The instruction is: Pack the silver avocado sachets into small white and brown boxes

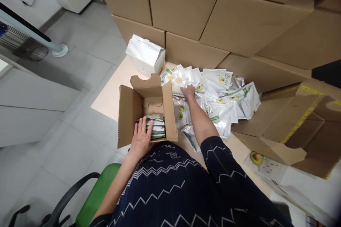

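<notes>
An open brown cardboard box [170,113] stands at the table's near edge, with several flat packets [157,127] stacked upright inside. My left hand [142,136] lies over the box's near left part, fingers stretched out against these packets. To the right spreads a heap of white pouches [213,81] printed with avocados and green lettering. My right hand [189,92] reaches into the heap's left side, its fingers closed on the edge of a white pouch [177,82]. The fingertips are partly hidden there.
A white carton [145,54] stands behind the box. Large brown cartons [181,3] are stacked along the back. An open carton with yellow tape [301,113] lies at the right. A green chair [98,191] is at lower left.
</notes>
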`<control>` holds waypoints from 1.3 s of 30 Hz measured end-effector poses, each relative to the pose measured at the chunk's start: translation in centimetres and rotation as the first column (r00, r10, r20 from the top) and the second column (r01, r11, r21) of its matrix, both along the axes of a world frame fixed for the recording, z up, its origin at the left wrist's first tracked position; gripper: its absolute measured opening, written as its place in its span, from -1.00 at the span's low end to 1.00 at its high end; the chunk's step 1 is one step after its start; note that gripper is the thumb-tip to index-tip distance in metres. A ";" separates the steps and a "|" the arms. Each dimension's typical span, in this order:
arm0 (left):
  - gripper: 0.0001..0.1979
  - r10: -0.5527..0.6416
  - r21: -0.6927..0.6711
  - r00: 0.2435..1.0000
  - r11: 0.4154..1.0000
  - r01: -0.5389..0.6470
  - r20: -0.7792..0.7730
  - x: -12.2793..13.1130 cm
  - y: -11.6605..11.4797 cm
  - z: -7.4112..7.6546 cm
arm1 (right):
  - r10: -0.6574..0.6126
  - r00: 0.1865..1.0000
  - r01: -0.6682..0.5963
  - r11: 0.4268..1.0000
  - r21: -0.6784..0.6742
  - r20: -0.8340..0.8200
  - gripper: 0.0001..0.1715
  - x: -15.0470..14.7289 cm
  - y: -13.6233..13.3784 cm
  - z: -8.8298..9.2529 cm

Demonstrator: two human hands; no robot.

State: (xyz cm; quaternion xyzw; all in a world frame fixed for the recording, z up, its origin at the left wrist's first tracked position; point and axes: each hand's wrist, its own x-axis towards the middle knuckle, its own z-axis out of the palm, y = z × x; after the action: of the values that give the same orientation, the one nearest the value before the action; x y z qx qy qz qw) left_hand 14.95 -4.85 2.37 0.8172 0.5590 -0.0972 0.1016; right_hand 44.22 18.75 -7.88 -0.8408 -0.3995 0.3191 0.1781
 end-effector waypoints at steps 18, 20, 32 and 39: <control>0.04 -0.012 -0.005 0.998 1.000 0.013 0.055 0.0 0.2 -0.1 | 0.256 0.965 -0.202 0.610 0.766 0.050 -0.73 4.0 -5.3 13.9; 0.05 -0.001 -0.028 0.999 1.000 0.002 0.052 0.2 0.3 0.1 | 0.374 0.924 -0.275 0.505 0.818 0.080 -0.64 2.1 -6.5 17.4; 0.06 0.009 -0.050 0.998 0.999 -0.007 0.056 0.4 0.2 0.1 | 0.595 0.745 -0.513 0.220 0.830 0.302 -0.59 -10.5 -12.9 25.0; 0.05 0.012 -0.018 0.997 1.000 -0.010 0.077 0.4 0.1 0.0 | 0.770 0.564 -0.660 0.204 0.723 0.298 -0.59 -10.8 -12.2 23.2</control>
State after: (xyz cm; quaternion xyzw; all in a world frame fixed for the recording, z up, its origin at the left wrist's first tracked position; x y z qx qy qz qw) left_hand 15.34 -4.72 2.37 0.8163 0.5583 -0.0700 0.1306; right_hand 33.42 6.53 15.32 -0.3684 -0.8232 0.2117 0.3766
